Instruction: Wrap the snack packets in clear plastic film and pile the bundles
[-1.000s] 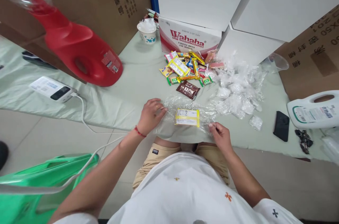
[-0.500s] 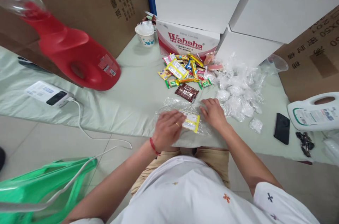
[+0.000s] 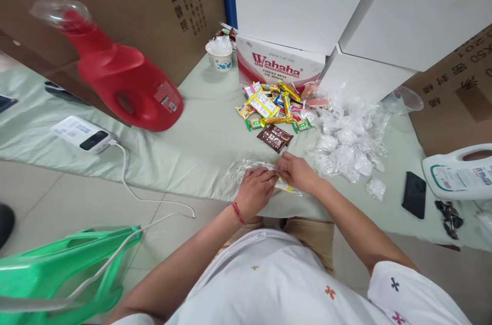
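Note:
On the cloth-covered table, a yellow-and-white snack packet [image 3: 284,186] lies in clear plastic wrap [image 3: 240,167], mostly hidden by my hands. My left hand [image 3: 257,189], with a red string on its wrist, rests over the wrap, its fingers stretched out and lying flat. Right beside it, my right hand [image 3: 295,172] has its fingers closed in a pinch on the film above the packet. A brown snack packet [image 3: 275,138] lies just beyond the hands. Behind it is a pile of colourful wrapped snacks [image 3: 269,104].
A heap of crumpled clear plastic [image 3: 346,140] sits to the right, near a black phone [image 3: 414,195] and keys [image 3: 449,220]. A red detergent bottle [image 3: 130,89] and a white power bank [image 3: 82,134] with a cable are at left. A Wahaha box [image 3: 280,61] and a paper cup [image 3: 220,54] stand behind.
My right hand has moved left and its fingers have closed on the plastic film, now close against my left hand. The film now covers more of the yellow-and-white packet. The view has shifted slightly.

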A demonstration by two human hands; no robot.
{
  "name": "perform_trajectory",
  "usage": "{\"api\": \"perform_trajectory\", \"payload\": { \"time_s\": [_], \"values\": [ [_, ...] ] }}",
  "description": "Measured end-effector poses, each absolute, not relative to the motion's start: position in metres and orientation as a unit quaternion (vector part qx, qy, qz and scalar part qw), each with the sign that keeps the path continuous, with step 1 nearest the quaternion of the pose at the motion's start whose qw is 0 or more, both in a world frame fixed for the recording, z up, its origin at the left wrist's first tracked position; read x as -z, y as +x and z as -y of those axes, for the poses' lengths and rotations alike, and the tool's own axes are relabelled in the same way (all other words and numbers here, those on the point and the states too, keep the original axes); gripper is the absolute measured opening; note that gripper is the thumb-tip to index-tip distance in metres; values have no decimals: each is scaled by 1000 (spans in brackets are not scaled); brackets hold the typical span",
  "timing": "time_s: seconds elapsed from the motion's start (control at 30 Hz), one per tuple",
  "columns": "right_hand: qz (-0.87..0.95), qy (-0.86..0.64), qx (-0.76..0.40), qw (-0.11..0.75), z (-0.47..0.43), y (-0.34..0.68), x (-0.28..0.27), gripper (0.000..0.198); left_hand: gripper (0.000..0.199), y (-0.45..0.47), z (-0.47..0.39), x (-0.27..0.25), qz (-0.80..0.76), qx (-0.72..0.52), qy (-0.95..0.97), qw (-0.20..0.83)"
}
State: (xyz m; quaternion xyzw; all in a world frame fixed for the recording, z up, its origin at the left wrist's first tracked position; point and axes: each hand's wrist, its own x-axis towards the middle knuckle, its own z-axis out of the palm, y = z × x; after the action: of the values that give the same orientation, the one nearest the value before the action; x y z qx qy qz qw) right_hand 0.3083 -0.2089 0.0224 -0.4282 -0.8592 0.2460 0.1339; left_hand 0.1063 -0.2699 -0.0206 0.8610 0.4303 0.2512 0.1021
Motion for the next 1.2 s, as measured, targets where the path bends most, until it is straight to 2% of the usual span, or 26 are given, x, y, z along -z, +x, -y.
{"api": "perform_trajectory", "payload": {
  "time_s": [0.2,0.3,0.4,0.47,0.67,0.77,0.8,0.87,0.93,1.07,1.2],
  "values": [
    [891,-353,-246,145,251,320,2,18,23,95,263,33,-418,-372,798,224],
    [903,-349,-225,110,262,318,8,32,14,86,263,36,-529,-413,721,174],
    [911,-356,-192,76,271,311,9,33,36,72,260,40,-702,-396,582,108],
    [911,-368,-178,52,275,306,7,33,38,62,256,43,-772,-369,505,113],
    [898,-405,-170,11,278,296,-1,38,41,63,236,27,-778,-324,493,219],
    [895,-413,-167,11,280,294,-2,39,63,81,227,11,-761,-345,474,277],
    [893,-417,-167,12,281,292,-2,39,58,88,226,6,-745,-362,485,280],
    [884,-434,-173,18,283,287,1,38,34,102,228,1,-696,-383,549,261],
    [865,-463,-192,38,286,281,5,40,23,114,238,0,-629,-366,641,244],
    [809,-463,-322,166,292,279,8,46,29,122,261,14,-522,-358,737,237],
    [723,-393,-483,298,300,320,0,27,24,115,272,34,-455,-395,773,198]
  ]
}}
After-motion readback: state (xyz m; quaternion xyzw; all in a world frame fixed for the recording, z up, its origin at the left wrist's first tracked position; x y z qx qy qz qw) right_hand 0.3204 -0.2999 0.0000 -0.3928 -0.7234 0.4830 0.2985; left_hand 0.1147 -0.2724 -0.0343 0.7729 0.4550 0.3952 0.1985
